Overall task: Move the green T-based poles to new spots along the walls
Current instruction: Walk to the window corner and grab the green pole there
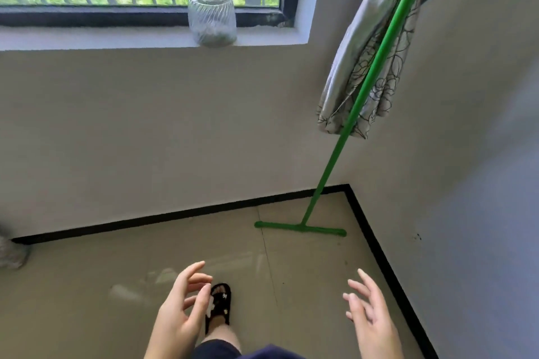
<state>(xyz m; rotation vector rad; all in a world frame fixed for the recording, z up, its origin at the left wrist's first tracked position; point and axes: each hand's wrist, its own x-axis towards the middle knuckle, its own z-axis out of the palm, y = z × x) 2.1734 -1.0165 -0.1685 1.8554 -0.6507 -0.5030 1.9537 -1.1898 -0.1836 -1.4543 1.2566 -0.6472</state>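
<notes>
One green T-based pole [368,79] leans in the room corner on the right. Its crossbar foot [300,228] rests on the tiled floor near the black skirting, and its shaft runs up past a hanging cloth and out of the frame's top. My left hand [182,304] hovers low at centre, fingers apart and empty. My right hand [369,312] is raised at the lower right, palm inward, fingers spread, holding nothing. Both hands are well short of the pole.
A patterned grey cloth [358,67] hangs behind the pole's shaft. A glass jar [212,20] stands on the window sill [116,38]. A foot in a black sandal [218,304] is on the floor between my hands. A blurred grey object [10,251] sits at the left edge.
</notes>
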